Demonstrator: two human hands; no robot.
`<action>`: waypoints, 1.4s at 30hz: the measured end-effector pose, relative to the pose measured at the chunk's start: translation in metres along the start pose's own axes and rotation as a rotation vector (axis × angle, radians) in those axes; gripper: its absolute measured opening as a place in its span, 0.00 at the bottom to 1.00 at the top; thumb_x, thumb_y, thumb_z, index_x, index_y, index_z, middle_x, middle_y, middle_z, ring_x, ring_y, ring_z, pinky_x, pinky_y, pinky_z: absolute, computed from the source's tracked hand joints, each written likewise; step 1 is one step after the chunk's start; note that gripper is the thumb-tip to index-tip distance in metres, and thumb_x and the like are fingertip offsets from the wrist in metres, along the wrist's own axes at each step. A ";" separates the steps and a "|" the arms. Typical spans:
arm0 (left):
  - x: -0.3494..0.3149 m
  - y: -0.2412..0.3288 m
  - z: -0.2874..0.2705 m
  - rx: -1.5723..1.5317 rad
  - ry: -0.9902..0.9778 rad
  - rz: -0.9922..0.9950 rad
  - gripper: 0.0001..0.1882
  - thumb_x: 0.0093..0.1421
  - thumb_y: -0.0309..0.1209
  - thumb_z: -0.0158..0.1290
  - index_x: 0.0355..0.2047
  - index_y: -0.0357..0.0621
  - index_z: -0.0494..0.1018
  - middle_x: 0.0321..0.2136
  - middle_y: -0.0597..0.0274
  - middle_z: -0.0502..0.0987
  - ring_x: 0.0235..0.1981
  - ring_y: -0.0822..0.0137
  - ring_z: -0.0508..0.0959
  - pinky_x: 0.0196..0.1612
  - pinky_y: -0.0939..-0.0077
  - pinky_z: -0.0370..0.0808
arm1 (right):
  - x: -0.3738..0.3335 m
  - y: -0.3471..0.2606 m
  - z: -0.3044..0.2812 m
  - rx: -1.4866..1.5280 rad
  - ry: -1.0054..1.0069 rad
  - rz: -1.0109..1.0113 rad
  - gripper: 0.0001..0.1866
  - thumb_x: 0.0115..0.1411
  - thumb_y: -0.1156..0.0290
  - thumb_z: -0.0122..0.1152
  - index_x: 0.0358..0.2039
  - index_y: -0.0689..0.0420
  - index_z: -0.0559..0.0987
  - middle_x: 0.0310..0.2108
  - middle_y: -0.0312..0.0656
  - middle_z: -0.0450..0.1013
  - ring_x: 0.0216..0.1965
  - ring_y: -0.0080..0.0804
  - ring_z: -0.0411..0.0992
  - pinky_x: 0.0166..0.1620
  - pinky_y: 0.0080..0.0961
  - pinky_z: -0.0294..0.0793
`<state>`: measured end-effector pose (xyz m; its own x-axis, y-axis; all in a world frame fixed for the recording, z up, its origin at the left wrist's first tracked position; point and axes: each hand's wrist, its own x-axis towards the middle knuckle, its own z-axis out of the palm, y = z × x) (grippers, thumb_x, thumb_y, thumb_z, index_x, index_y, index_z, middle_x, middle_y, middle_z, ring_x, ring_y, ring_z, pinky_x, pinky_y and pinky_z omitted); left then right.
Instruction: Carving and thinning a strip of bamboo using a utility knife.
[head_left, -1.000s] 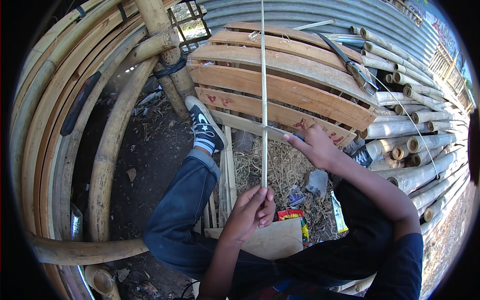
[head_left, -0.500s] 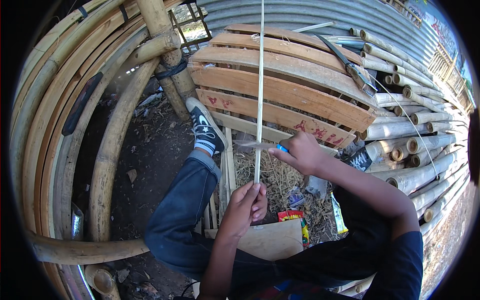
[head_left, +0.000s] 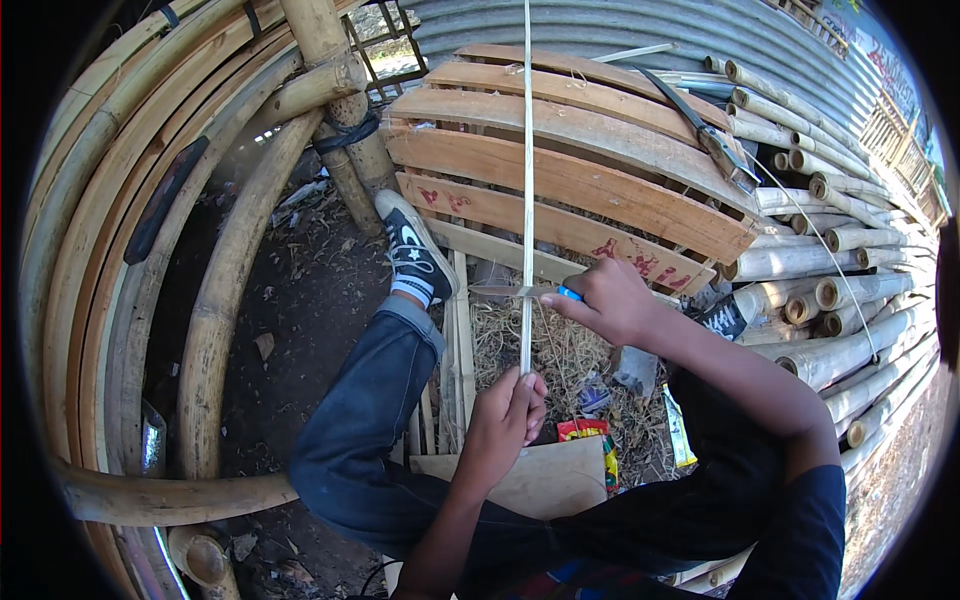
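A long, thin, pale bamboo strip (head_left: 529, 160) runs upright through the middle of the view, over the slatted wooden crate. Its near end sits in my left hand (head_left: 503, 420), which is closed around it with the thumb along the strip. My right hand (head_left: 610, 300) grips a knife (head_left: 495, 290) by its blue handle. The blade lies crosswise against the strip, a short way beyond my left fingers, its tip pointing left. My right palm hides most of the handle.
Ahead stands a wooden slatted crate (head_left: 580, 165), with a sheathed large blade (head_left: 700, 130) lying on top. Bamboo poles (head_left: 840, 270) are stacked at the right. A bamboo frame (head_left: 215, 300) curves along the left. Below my hands are a board (head_left: 540, 485), dry shavings and a red-yellow wrapper (head_left: 583, 430).
My left hand and the strip's near end have shifted slightly to the right. The knife stays crosswise on the strip, its blade now less blurred.
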<state>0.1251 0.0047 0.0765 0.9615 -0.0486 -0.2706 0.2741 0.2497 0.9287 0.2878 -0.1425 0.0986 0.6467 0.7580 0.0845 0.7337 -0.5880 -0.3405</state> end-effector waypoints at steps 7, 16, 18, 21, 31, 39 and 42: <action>0.004 -0.010 0.010 0.548 0.251 0.228 0.13 0.67 0.30 0.37 0.30 0.34 0.66 0.11 0.64 0.64 0.12 0.75 0.65 0.17 0.77 0.64 | -0.015 -0.039 0.013 0.002 -0.134 -0.073 0.35 0.61 0.40 0.41 0.12 0.59 0.74 0.10 0.51 0.66 0.18 0.50 0.70 0.26 0.42 0.71; -0.005 -0.011 0.009 0.634 0.251 0.233 0.09 0.64 0.27 0.40 0.31 0.33 0.66 0.13 0.52 0.68 0.16 0.60 0.71 0.21 0.66 0.66 | -0.009 -0.020 -0.002 0.030 -0.084 0.020 0.35 0.61 0.42 0.42 0.13 0.61 0.75 0.09 0.51 0.65 0.17 0.50 0.70 0.25 0.42 0.71; 0.001 -0.016 0.009 0.678 0.245 0.227 0.08 0.63 0.26 0.42 0.32 0.33 0.67 0.15 0.45 0.70 0.20 0.48 0.75 0.23 0.59 0.68 | -0.016 -0.038 0.004 0.044 -0.149 -0.067 0.35 0.61 0.42 0.42 0.13 0.61 0.75 0.09 0.50 0.65 0.16 0.50 0.70 0.25 0.42 0.71; -0.001 -0.019 0.010 0.762 0.314 0.294 0.08 0.63 0.27 0.42 0.31 0.33 0.66 0.16 0.41 0.70 0.21 0.42 0.73 0.23 0.53 0.66 | -0.014 -0.045 0.007 -0.018 -0.190 -0.140 0.35 0.60 0.40 0.41 0.13 0.59 0.75 0.09 0.48 0.65 0.16 0.48 0.70 0.23 0.41 0.70; -0.004 -0.007 0.002 0.859 0.376 0.267 0.10 0.63 0.28 0.43 0.28 0.33 0.65 0.15 0.41 0.70 0.21 0.41 0.73 0.23 0.52 0.66 | 0.020 -0.011 -0.005 -0.220 0.132 0.055 0.35 0.60 0.41 0.41 0.12 0.57 0.75 0.09 0.48 0.66 0.15 0.47 0.70 0.21 0.40 0.69; -0.008 -0.010 -0.014 -0.168 0.069 -0.042 0.16 0.68 0.37 0.37 0.30 0.39 0.65 0.13 0.69 0.62 0.13 0.79 0.62 0.16 0.86 0.59 | -0.010 -0.035 -0.004 0.112 -0.191 0.005 0.31 0.63 0.47 0.42 0.20 0.62 0.78 0.13 0.55 0.67 0.23 0.52 0.72 0.32 0.45 0.71; 0.001 -0.014 -0.020 -0.374 -0.035 -0.073 0.17 0.69 0.41 0.37 0.31 0.40 0.65 0.13 0.68 0.61 0.14 0.78 0.61 0.16 0.85 0.57 | -0.017 -0.046 0.003 0.239 -0.270 0.022 0.30 0.63 0.47 0.42 0.23 0.62 0.78 0.15 0.55 0.68 0.24 0.52 0.72 0.34 0.45 0.71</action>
<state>0.1218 0.0201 0.0583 0.9416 -0.1103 -0.3181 0.3209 0.5798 0.7489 0.2425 -0.1278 0.1095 0.5598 0.8121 -0.1645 0.6304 -0.5463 -0.5515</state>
